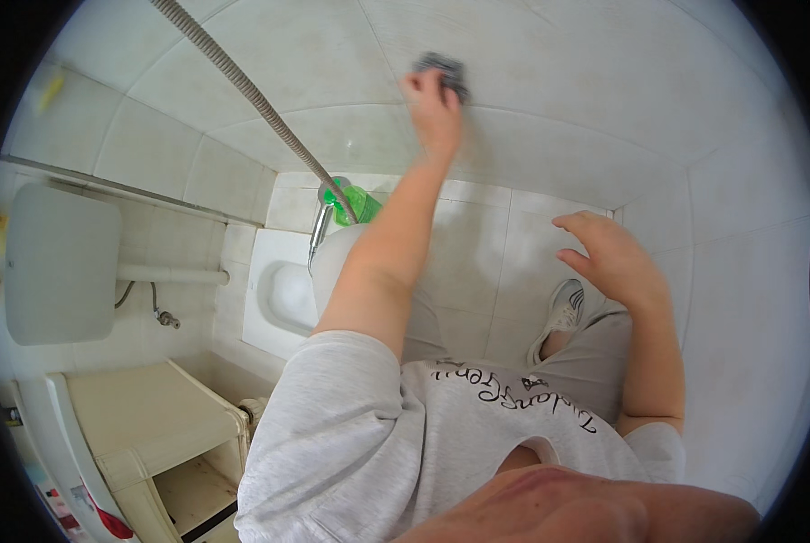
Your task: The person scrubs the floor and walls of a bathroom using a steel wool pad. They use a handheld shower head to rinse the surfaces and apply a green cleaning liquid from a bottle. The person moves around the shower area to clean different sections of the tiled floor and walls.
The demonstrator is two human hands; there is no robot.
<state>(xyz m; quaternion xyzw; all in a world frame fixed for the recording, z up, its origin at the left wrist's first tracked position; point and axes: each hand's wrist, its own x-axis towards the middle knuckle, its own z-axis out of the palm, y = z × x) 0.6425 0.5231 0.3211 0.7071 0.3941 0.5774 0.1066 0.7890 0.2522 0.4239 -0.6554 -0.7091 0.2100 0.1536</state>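
My left hand (437,119) reaches forward to the pale tiled wall (554,61). Its fingers grip a dark grey scouring pad (439,62), blurred and held against the tiles. The pad's lower part is hidden by the fingers. To the right, my right hand (612,258) hangs in the air with thumb and fingers apart, holding nothing. It is above the tiled floor (469,258), near my bent right leg and my light sports shoe (564,305).
A metal shower hose (262,102) crosses the upper left. A chrome hand shower (320,227) and a green bottle (360,203) are beside the squat toilet (250,305). A cistern (65,265), a small valve (167,319) and a cream cabinet (153,414) line the left side.
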